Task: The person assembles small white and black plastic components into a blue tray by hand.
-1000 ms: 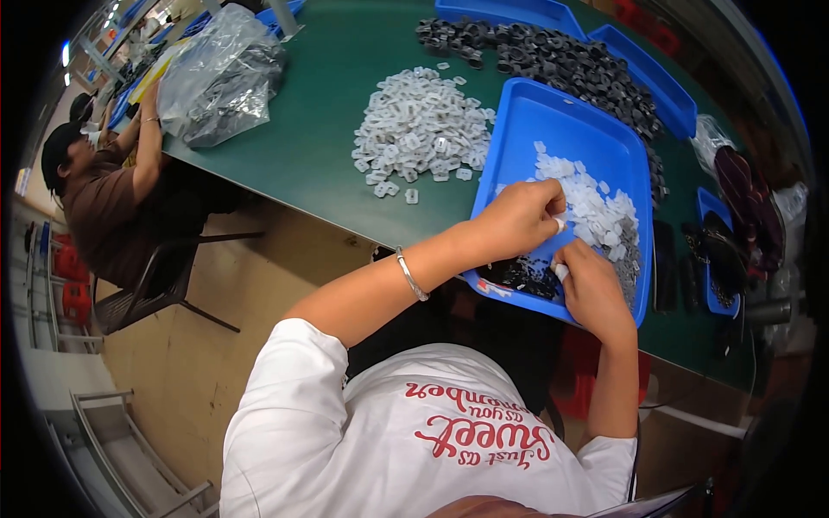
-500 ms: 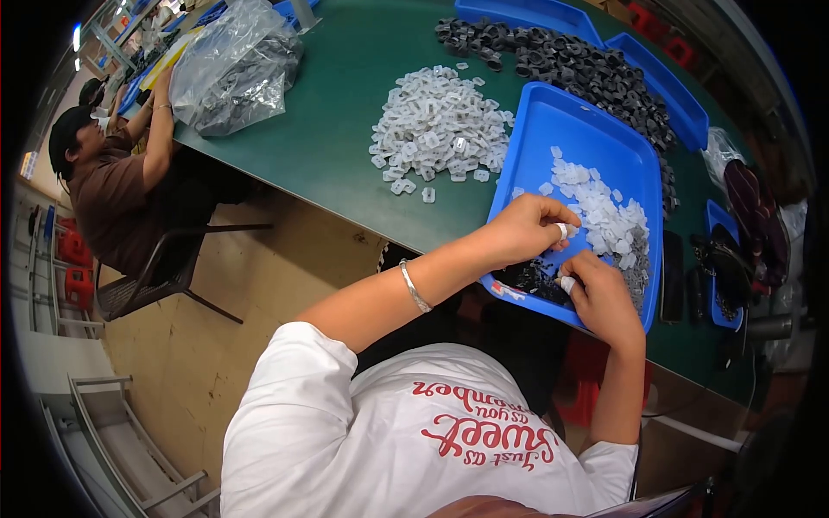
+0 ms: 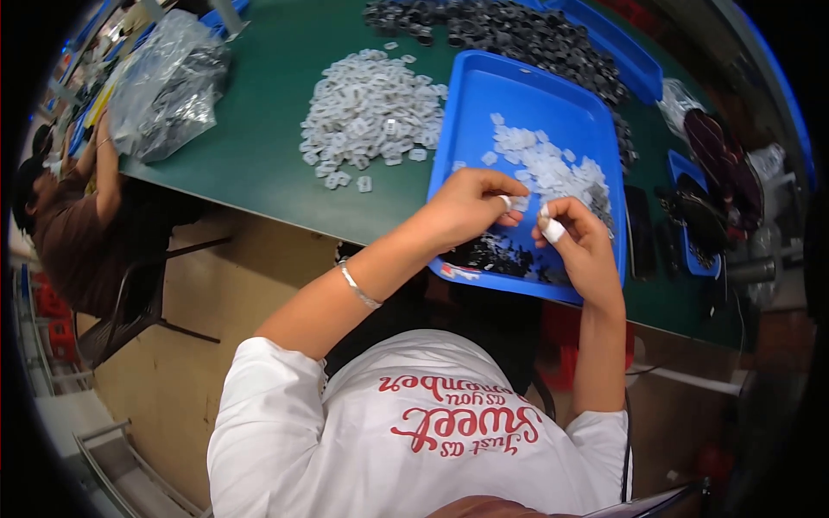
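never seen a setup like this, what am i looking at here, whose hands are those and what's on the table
There is no robot: these are a person's own bare left hand and right hand. The view comes from a wide camera worn on the head, looking down, so straight edges bend near the rim.

On the green table is a blue tray with whitish pieces and small black pieces. Beside it lies a pale pile; behind it, dark parts.

The left hand seems to pinch a small pale piece; whether the right holds anything is unclear.
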`<state>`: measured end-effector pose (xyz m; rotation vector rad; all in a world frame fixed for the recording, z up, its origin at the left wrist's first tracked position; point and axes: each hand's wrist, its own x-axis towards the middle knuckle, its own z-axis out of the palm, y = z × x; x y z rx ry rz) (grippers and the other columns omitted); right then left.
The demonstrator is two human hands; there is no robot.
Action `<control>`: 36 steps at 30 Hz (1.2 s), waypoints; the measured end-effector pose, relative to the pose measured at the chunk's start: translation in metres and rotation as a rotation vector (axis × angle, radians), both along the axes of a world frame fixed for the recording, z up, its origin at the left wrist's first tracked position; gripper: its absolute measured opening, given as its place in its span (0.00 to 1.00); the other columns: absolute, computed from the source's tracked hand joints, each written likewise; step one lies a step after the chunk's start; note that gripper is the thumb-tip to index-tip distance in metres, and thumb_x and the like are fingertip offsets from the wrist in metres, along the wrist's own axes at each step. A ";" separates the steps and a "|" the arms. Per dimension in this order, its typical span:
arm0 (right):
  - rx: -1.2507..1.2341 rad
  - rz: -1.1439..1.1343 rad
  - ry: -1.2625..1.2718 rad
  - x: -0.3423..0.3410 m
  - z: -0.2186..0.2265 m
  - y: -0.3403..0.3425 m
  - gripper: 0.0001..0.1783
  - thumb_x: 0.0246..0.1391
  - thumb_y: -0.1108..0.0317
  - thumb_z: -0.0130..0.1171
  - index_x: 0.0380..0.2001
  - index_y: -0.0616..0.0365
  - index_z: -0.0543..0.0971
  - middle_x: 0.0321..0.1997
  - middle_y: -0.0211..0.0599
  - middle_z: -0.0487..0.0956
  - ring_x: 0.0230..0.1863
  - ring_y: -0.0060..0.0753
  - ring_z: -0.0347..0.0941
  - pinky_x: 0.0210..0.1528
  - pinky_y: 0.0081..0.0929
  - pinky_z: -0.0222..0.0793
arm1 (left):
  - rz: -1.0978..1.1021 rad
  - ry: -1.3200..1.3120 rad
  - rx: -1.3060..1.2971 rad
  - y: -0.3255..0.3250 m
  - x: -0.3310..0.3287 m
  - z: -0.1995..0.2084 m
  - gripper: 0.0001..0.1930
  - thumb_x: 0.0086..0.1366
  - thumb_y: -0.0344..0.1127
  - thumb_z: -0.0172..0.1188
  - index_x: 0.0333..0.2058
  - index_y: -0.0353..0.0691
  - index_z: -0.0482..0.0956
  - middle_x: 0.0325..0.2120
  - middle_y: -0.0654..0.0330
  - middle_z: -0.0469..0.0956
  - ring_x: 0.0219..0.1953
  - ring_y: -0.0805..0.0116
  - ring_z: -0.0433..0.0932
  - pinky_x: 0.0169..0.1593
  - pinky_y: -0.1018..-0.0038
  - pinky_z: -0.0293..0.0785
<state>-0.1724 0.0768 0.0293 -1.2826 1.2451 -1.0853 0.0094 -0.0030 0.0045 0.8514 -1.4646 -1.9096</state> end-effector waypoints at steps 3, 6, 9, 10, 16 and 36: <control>-0.018 -0.065 0.009 0.004 0.001 -0.004 0.04 0.59 0.76 0.52 0.38 0.63 0.73 0.34 0.31 0.74 0.36 0.20 0.72 0.41 0.19 0.71 | 0.003 -0.022 0.013 0.000 0.000 0.000 0.15 0.62 0.21 0.49 0.48 0.27 0.75 0.36 0.51 0.80 0.39 0.69 0.81 0.46 0.77 0.78; -0.032 -0.112 0.000 0.009 -0.002 -0.005 0.05 0.58 0.79 0.52 0.39 0.64 0.72 0.35 0.31 0.75 0.36 0.20 0.73 0.40 0.19 0.71 | 0.008 -0.029 -0.003 0.000 -0.002 0.001 0.15 0.62 0.21 0.49 0.47 0.26 0.75 0.36 0.51 0.80 0.39 0.70 0.81 0.46 0.77 0.78; -0.122 -0.132 0.208 0.010 -0.008 -0.007 0.08 0.55 0.80 0.53 0.39 0.65 0.71 0.34 0.34 0.77 0.35 0.22 0.75 0.38 0.21 0.71 | 0.025 0.015 0.011 0.000 -0.004 -0.001 0.14 0.62 0.21 0.49 0.46 0.25 0.75 0.36 0.52 0.80 0.39 0.70 0.81 0.45 0.78 0.78; -0.120 -0.133 0.209 0.010 -0.008 -0.007 0.08 0.55 0.80 0.53 0.39 0.65 0.71 0.34 0.34 0.77 0.35 0.22 0.75 0.38 0.21 0.71 | 0.024 0.016 0.013 0.000 -0.004 -0.002 0.14 0.62 0.21 0.49 0.46 0.25 0.75 0.36 0.52 0.80 0.39 0.70 0.81 0.45 0.78 0.78; -0.191 -0.167 0.402 0.012 -0.006 -0.007 0.09 0.53 0.79 0.55 0.38 0.66 0.70 0.33 0.40 0.78 0.34 0.27 0.76 0.38 0.24 0.72 | 0.019 0.028 0.010 0.000 -0.005 -0.005 0.12 0.62 0.22 0.51 0.45 0.25 0.75 0.36 0.52 0.79 0.38 0.70 0.81 0.44 0.78 0.78; -0.070 -0.203 0.132 0.016 -0.003 -0.011 0.07 0.56 0.76 0.56 0.39 0.67 0.76 0.34 0.33 0.78 0.35 0.18 0.73 0.38 0.16 0.69 | 0.064 0.115 0.067 0.000 -0.003 -0.001 0.14 0.61 0.23 0.56 0.45 0.24 0.74 0.37 0.52 0.79 0.38 0.69 0.81 0.44 0.77 0.79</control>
